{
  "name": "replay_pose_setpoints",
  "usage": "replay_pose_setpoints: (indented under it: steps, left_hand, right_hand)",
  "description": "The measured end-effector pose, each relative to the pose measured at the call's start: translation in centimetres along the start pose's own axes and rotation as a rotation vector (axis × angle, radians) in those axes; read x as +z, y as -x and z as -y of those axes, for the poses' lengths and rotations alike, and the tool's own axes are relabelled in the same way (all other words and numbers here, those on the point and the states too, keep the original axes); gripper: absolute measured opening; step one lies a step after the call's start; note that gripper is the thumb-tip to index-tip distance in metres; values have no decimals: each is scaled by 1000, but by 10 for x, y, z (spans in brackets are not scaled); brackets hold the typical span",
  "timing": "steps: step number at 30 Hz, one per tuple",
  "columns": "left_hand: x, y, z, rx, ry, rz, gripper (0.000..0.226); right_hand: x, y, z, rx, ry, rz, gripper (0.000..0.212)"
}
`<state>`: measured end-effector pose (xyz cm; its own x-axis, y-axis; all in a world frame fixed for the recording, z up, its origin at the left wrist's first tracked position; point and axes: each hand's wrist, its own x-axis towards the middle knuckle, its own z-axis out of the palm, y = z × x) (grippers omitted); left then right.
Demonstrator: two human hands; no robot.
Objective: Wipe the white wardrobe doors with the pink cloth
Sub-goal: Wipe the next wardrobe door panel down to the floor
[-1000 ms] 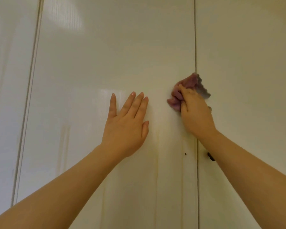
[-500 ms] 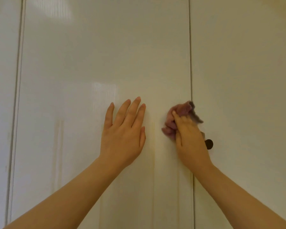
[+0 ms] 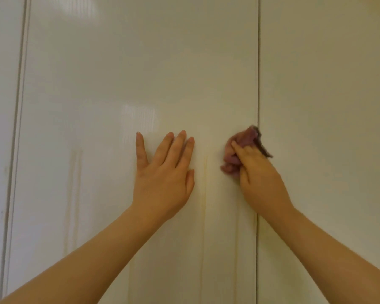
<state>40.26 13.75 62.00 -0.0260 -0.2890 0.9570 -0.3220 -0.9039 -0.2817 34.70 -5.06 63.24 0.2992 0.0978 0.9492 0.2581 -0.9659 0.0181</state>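
Glossy white wardrobe doors fill the view. On the middle door (image 3: pixel 140 73) my left hand (image 3: pixel 164 172) lies flat, fingers straight and pointing up. My right hand (image 3: pixel 259 176) grips the bunched pink cloth (image 3: pixel 239 148) and presses it against the middle door's right edge, just left of the seam (image 3: pixel 258 84) with the right door (image 3: pixel 327 95). The cloth's darker corner sticks out over the seam. Faint yellowish vertical streaks run down the middle door below my hands.
A third door panel (image 3: pixel 2 106) stands at the far left behind a vertical gap. My right hand and wrist cover the spot where a small dark knob showed before.
My right hand with the cloth went down the door edge, then came slightly back up; the dark knob beside it is now hidden. My left hand stays flat on the door.
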Motion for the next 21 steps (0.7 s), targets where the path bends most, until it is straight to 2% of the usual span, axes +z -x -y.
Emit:
replay_pose_setpoints:
  steps: [4,7,9,12,15,19,21]
  left_hand:
    - [3,0,-4,-29,14,-15,54]
    - [-1,0,-6,-35,32,9,56]
    - [-3,0,-6,-32,44,34,57]
    - [-3,-1,-9,-40,45,49,57]
    - [0,0,-10,-68,60,48,57]
    - [-2,4,-9,-28,80,58,59]
    - [-5,4,-4,18,67,42,58]
  right_hand:
    - [-7,-46,3,95,-59,-59,48]
    - [19,19,9,34,-121,-2,44]
    - [23,56,6,18,-80,52,50]
    - [8,22,-2,55,32,-19,58]
    - [1,-12,2,140,-2,-25,61]
    - [20,56,7,96,17,22,55]
    - [14,56,2,62,54,27,56]
